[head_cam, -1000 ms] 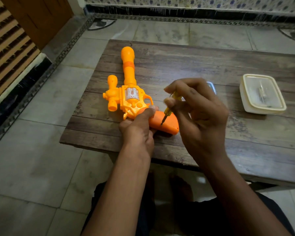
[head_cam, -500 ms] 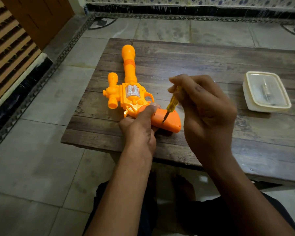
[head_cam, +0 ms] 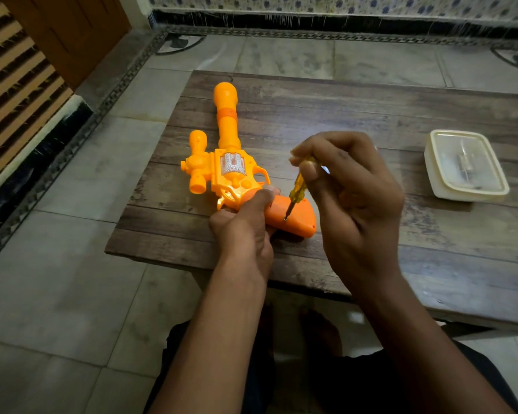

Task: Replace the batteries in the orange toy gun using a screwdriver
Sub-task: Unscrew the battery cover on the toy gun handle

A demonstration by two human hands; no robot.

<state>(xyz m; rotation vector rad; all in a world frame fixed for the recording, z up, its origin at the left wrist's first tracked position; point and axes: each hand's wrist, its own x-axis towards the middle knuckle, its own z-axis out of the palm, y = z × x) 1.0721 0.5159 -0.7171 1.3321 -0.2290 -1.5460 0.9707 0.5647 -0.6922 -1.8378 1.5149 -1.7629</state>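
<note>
While one orange toy gun [head_cam: 231,174] lies on the wooden table [head_cam: 371,115], the left hand [head_cam: 245,231] grips its handle; the right hand [head_cam: 356,198] pinches one screwdriver [head_cam: 296,189], tip on the handle; one lidded tub [head_cam: 464,165] holds something blurred.

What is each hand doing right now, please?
Left hand: grips the toy gun.
Right hand: pinches the screwdriver.

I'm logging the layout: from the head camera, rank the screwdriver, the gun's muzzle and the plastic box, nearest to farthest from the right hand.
1. Screwdriver: pinched in the right hand.
2. Plastic box: on the table, right side.
3. Gun's muzzle: far end, up left.
</note>
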